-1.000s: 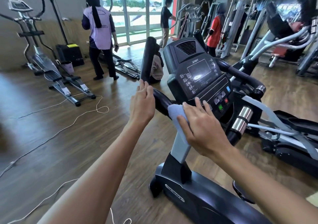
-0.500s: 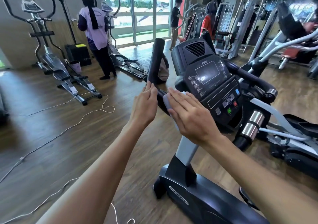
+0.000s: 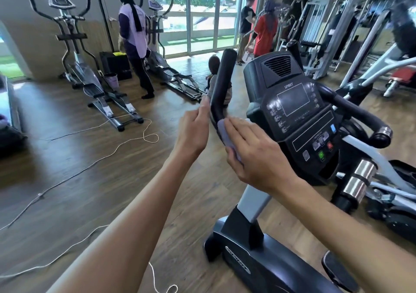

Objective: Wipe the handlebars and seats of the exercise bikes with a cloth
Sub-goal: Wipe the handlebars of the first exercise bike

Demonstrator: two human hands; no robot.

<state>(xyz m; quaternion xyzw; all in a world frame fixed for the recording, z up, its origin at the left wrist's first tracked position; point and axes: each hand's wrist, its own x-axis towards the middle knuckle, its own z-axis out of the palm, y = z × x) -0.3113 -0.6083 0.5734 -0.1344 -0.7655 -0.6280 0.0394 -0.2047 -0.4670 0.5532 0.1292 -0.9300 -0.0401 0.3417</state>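
We wipe the bike's handlebar with our cloth.

The cloth [image 3: 226, 135] lies on the bend of the black handlebar [image 3: 221, 87], under our right fingers. To do it well, we should press flat and rub all the way up to the tip. Our right hand [image 3: 254, 155] has straight fingers pushing on the cloth. Our left hand [image 3: 194, 132] rests flat on the bar's other side, fingers straight, grabbing nothing. The screen panel [image 3: 297, 112] sits just past our right fingers.
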